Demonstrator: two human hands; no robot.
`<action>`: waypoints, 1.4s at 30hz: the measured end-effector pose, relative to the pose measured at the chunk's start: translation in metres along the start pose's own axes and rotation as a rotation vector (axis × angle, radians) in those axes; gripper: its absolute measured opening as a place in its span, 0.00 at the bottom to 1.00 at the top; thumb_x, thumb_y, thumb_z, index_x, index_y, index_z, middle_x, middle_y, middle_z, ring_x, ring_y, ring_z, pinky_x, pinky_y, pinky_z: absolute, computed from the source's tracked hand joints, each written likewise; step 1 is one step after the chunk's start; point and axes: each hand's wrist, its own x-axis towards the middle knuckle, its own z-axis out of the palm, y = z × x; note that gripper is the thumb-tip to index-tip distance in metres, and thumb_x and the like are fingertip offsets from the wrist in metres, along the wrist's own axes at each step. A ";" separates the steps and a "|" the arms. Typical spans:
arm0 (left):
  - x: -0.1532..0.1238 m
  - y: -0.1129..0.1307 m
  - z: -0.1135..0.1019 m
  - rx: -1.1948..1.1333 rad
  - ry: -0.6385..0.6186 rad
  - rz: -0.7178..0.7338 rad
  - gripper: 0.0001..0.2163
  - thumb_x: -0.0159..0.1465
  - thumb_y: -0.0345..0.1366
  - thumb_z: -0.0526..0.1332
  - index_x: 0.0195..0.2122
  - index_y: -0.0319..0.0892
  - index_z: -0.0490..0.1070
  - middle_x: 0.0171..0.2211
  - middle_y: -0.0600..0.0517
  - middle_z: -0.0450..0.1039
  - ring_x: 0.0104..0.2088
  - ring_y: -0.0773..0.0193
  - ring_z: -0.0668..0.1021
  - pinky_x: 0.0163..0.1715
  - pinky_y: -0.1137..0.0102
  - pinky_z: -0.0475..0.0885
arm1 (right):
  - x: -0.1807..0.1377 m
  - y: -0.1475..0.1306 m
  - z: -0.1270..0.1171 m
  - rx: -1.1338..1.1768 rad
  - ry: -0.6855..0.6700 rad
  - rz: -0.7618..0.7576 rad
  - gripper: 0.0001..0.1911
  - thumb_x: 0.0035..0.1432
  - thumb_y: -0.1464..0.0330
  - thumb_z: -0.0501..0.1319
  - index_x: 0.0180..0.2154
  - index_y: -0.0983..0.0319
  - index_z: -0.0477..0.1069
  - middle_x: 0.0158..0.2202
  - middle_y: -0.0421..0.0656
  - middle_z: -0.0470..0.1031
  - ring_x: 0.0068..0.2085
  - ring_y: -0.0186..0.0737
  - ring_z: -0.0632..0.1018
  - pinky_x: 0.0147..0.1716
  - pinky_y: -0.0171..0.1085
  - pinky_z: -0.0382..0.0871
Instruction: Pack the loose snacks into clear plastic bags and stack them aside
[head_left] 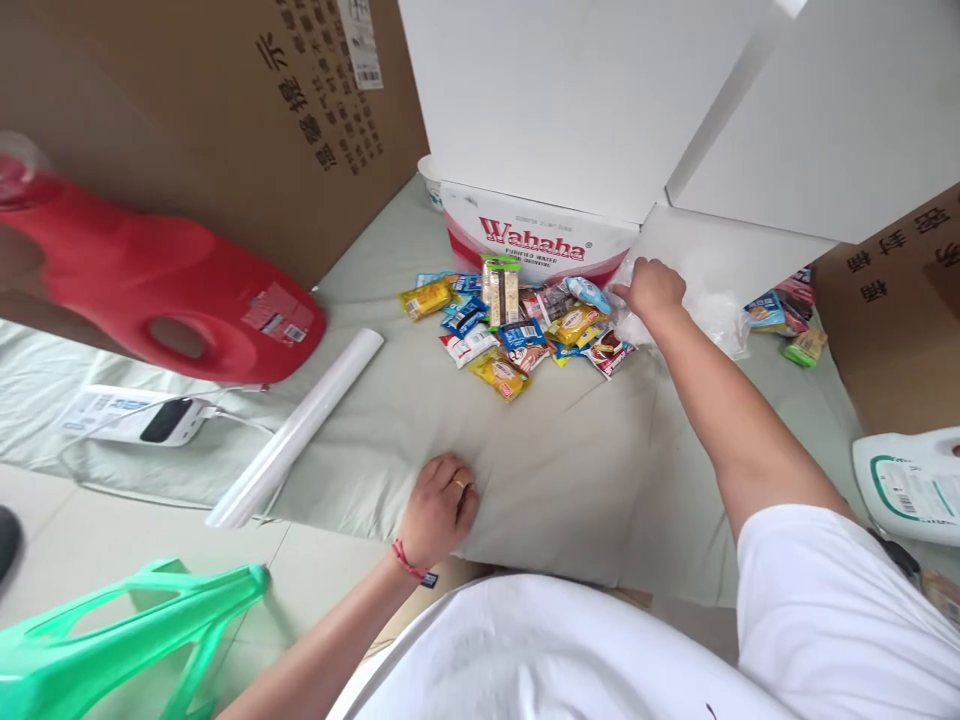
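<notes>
My right hand (654, 290) is stretched forward, its fingers closed on a crumpled clear plastic bag (718, 318). Just left of it lies a pile of wrapped snacks. Among them are a yellow packet (501, 374), a blue packet (523, 340) and a clear-wrapped pale bar with green ends (501, 293). Near the front edge of the cloth-covered surface rests my left hand (441, 508), fingers curled in, with nothing visible in it. More snack packets (766, 312) sit right of the bag, partly hidden by a white panel.
Behind the snacks stands a Wahaha carton (540, 235) beneath large white panels (555, 90). A red detergent bottle (187, 270), a white roll (300, 430) and a power strip (169, 420) are at left. A green stool (135, 630) stands below; a white bottle (915, 485) lies right.
</notes>
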 end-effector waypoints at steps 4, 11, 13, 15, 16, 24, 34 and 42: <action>-0.002 -0.002 0.000 -0.053 -0.002 0.002 0.08 0.65 0.26 0.55 0.33 0.42 0.71 0.35 0.45 0.72 0.44 0.53 0.75 0.46 0.58 0.74 | -0.010 -0.010 -0.017 0.019 0.109 0.025 0.11 0.63 0.71 0.59 0.44 0.65 0.79 0.41 0.54 0.78 0.44 0.50 0.76 0.43 0.44 0.66; -0.001 0.001 -0.006 -0.512 0.078 -0.235 0.04 0.66 0.33 0.59 0.34 0.43 0.72 0.36 0.48 0.72 0.40 0.58 0.76 0.43 0.60 0.74 | -0.138 -0.008 -0.073 0.854 0.367 0.061 0.12 0.58 0.61 0.64 0.39 0.61 0.78 0.37 0.46 0.78 0.31 0.37 0.71 0.31 0.37 0.65; 0.007 0.012 -0.005 -0.832 0.042 -0.403 0.07 0.68 0.41 0.61 0.36 0.43 0.72 0.39 0.49 0.72 0.40 0.61 0.77 0.40 0.63 0.75 | -0.196 -0.023 -0.059 1.245 0.123 0.200 0.14 0.51 0.57 0.70 0.36 0.59 0.76 0.30 0.40 0.75 0.24 0.32 0.66 0.23 0.34 0.59; 0.019 0.025 -0.002 -1.248 -0.043 -0.589 0.16 0.66 0.50 0.64 0.46 0.44 0.71 0.47 0.47 0.71 0.44 0.59 0.79 0.36 0.65 0.77 | -0.253 -0.044 -0.036 1.432 -0.110 0.285 0.17 0.45 0.55 0.73 0.33 0.58 0.76 0.25 0.37 0.71 0.22 0.31 0.64 0.19 0.33 0.55; 0.025 0.031 0.001 -1.437 -0.101 -0.656 0.23 0.63 0.54 0.66 0.53 0.47 0.68 0.51 0.46 0.70 0.46 0.58 0.79 0.37 0.65 0.77 | -0.278 -0.055 -0.024 1.464 -0.185 0.322 0.18 0.43 0.55 0.74 0.33 0.57 0.76 0.23 0.36 0.70 0.21 0.31 0.64 0.19 0.33 0.55; 0.024 0.042 0.023 -1.612 -0.265 -0.817 0.25 0.47 0.47 0.80 0.36 0.40 0.70 0.34 0.52 0.75 0.33 0.66 0.77 0.33 0.71 0.72 | -0.362 -0.082 0.007 1.305 -0.235 0.298 0.15 0.49 0.53 0.72 0.33 0.56 0.81 0.29 0.40 0.76 0.28 0.35 0.68 0.26 0.35 0.63; 0.012 0.055 0.019 -1.479 -0.117 -0.594 0.29 0.45 0.36 0.80 0.46 0.44 0.68 0.38 0.54 0.73 0.38 0.66 0.75 0.40 0.70 0.69 | -0.379 -0.081 0.001 1.444 -0.468 0.296 0.20 0.48 0.49 0.73 0.33 0.57 0.77 0.32 0.40 0.76 0.32 0.37 0.71 0.28 0.35 0.67; 0.016 0.053 0.021 -1.514 -0.176 -0.701 0.19 0.49 0.44 0.77 0.33 0.38 0.75 0.30 0.52 0.76 0.31 0.67 0.74 0.37 0.69 0.67 | -0.377 -0.061 0.007 1.556 -0.379 0.347 0.21 0.46 0.50 0.75 0.28 0.57 0.74 0.30 0.39 0.73 0.32 0.36 0.71 0.31 0.36 0.68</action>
